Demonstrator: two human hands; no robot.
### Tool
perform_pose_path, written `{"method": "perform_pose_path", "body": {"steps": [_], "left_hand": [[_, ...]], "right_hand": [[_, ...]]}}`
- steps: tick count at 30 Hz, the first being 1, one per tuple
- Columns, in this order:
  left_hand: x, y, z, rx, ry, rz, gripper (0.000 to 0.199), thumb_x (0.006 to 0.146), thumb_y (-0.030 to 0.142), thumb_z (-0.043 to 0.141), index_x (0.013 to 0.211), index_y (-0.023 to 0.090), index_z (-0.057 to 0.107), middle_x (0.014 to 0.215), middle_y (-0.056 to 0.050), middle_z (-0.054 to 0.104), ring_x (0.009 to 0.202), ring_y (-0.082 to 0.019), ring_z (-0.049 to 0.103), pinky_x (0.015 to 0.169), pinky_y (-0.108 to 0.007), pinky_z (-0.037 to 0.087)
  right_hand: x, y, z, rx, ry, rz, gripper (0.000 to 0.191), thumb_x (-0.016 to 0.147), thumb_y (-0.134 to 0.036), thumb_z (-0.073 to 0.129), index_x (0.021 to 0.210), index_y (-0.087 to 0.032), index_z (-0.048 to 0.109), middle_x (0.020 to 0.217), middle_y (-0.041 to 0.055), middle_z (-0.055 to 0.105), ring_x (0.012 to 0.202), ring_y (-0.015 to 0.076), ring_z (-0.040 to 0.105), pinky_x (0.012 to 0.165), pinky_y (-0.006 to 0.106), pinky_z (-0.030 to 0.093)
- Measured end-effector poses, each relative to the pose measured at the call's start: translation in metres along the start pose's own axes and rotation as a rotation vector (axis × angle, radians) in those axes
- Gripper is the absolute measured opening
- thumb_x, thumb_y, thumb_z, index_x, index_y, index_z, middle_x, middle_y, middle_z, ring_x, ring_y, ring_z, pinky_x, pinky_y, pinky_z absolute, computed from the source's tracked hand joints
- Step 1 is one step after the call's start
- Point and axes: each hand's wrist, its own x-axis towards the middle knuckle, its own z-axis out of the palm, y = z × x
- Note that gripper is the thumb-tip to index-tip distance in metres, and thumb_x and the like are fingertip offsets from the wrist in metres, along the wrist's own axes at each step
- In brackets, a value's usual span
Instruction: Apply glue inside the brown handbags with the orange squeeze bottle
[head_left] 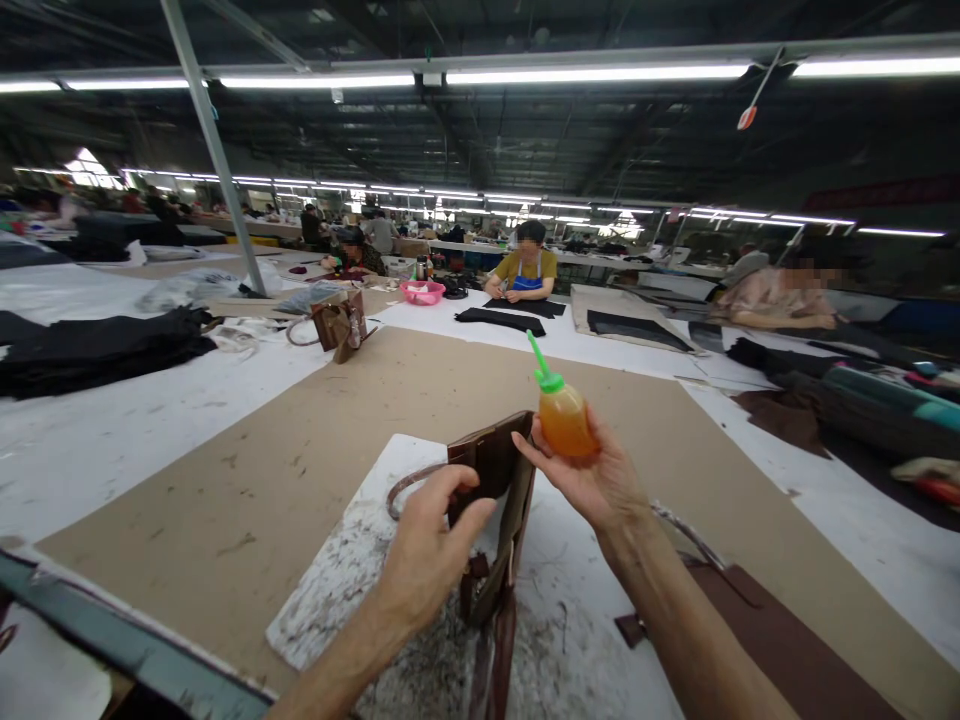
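Note:
A brown leather bag (491, 455) stands upright on a stained white board (330, 590) in front of me, its opening toward me. My right hand (600, 475) holds a squeeze bottle (566, 420) of amber liquid with a green nozzle, tipped slightly left; its fingertips are beside the bag's upper right corner. At the bag's left side is my left hand (431, 540), thumb and fingers apart with nothing between them. The bag's strap hangs down toward me.
Brown paper (300, 470) covers the table. Another brown bag (341, 322) stands back left near a pink basket (422, 292). Black fabric (97, 345) lies left, a brown panel (780, 640) right. Persons sit across the table and at the right.

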Motion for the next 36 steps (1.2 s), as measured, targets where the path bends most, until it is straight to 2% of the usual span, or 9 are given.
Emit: {"method": "perform_pose_path", "body": {"steps": [3, 6, 9, 17, 22, 25, 32, 34, 36], "left_hand": [[0.013, 0.012, 0.028, -0.131, -0.232, -0.159, 0.039, 0.065, 0.039, 0.066, 0.096, 0.018, 0.055, 0.084, -0.002, 0.056, 0.079, -0.017, 0.050, 0.069, -0.027, 0.038], [0.024, 0.002, 0.045, -0.388, -0.417, -0.281, 0.041, 0.061, 0.041, 0.068, 0.091, 0.015, 0.055, 0.075, 0.001, 0.051, 0.068, -0.013, 0.046, 0.060, -0.024, 0.034], [0.025, -0.008, 0.050, -0.564, -0.429, -0.320, 0.038, 0.061, 0.040, 0.068, 0.086, 0.014, 0.055, 0.073, 0.002, 0.049, 0.062, -0.009, 0.042, 0.056, -0.022, 0.030], [0.017, -0.009, 0.044, -0.631, -0.419, -0.418, 0.033, 0.057, 0.033, 0.065, 0.082, 0.013, 0.058, 0.076, -0.002, 0.057, 0.064, -0.012, 0.051, 0.052, -0.022, 0.035], [0.019, -0.017, 0.023, -0.436, -0.491, -0.483, 0.019, 0.048, 0.020, 0.054, 0.065, 0.012, 0.056, 0.057, -0.003, 0.058, 0.050, -0.012, 0.052, 0.044, -0.022, 0.040], [0.016, -0.012, -0.001, -0.350, -0.405, -0.524, 0.020, 0.045, 0.019, 0.046, 0.065, 0.016, 0.049, 0.047, 0.000, 0.054, 0.041, -0.014, 0.052, 0.037, -0.023, 0.041], [-0.013, 0.003, -0.056, -0.200, -0.182, -0.413, 0.072, 0.050, 0.012, 0.040, 0.121, 0.023, 0.037, 0.069, 0.006, 0.059, 0.031, -0.006, 0.041, 0.030, -0.017, 0.032], [-0.019, -0.002, -0.064, -0.042, -0.186, -0.408, 0.062, 0.057, 0.013, 0.039, 0.119, 0.020, 0.048, 0.065, 0.004, 0.058, 0.034, -0.006, 0.041, 0.033, -0.016, 0.032], [-0.021, -0.007, -0.070, 0.078, -0.286, -0.409, 0.044, 0.063, 0.015, 0.038, 0.099, 0.017, 0.063, 0.059, 0.003, 0.055, 0.038, -0.007, 0.041, 0.037, -0.018, 0.032]], "right_hand": [[-0.002, -0.001, 0.001, 0.006, 0.003, -0.012, 0.025, 0.066, -0.017, 0.079, 0.086, -0.019, 0.064, 0.094, 0.0059, 0.063, 0.089, 0.0289, 0.058, 0.089, 0.060, 0.039], [-0.005, -0.005, -0.001, 0.008, 0.008, -0.018, 0.023, 0.066, -0.016, 0.078, 0.084, -0.020, 0.064, 0.095, 0.0057, 0.063, 0.089, 0.0288, 0.058, 0.088, 0.061, 0.039], [-0.007, -0.007, -0.004, 0.016, 0.015, -0.022, 0.023, 0.066, -0.016, 0.078, 0.084, -0.020, 0.064, 0.096, 0.0058, 0.064, 0.090, 0.0293, 0.058, 0.088, 0.061, 0.038], [-0.008, -0.005, -0.004, 0.025, 0.022, -0.033, 0.026, 0.065, -0.016, 0.079, 0.086, -0.019, 0.063, 0.096, 0.0057, 0.063, 0.090, 0.0301, 0.058, 0.087, 0.063, 0.038], [-0.013, -0.009, -0.001, -0.043, 0.028, -0.067, 0.031, 0.064, -0.015, 0.079, 0.091, -0.019, 0.065, 0.099, 0.0074, 0.063, 0.090, 0.0321, 0.058, 0.085, 0.065, 0.038], [-0.020, -0.011, 0.002, -0.093, 0.036, -0.078, 0.032, 0.064, -0.015, 0.080, 0.092, -0.019, 0.065, 0.102, 0.0095, 0.063, 0.090, 0.0335, 0.058, 0.084, 0.065, 0.039], [-0.047, 0.003, 0.016, -0.143, 0.051, 0.024, 0.029, 0.065, -0.024, 0.081, 0.091, -0.024, 0.066, 0.104, 0.0062, 0.064, 0.093, 0.0336, 0.058, 0.085, 0.066, 0.037], [-0.046, 0.009, 0.020, -0.159, 0.030, 0.040, 0.030, 0.065, -0.025, 0.081, 0.090, -0.023, 0.067, 0.105, 0.0076, 0.063, 0.094, 0.0343, 0.058, 0.085, 0.066, 0.037], [-0.041, 0.015, 0.023, -0.177, 0.012, 0.054, 0.028, 0.065, -0.025, 0.081, 0.088, -0.022, 0.067, 0.104, 0.0087, 0.064, 0.094, 0.0338, 0.057, 0.085, 0.064, 0.038]]}}
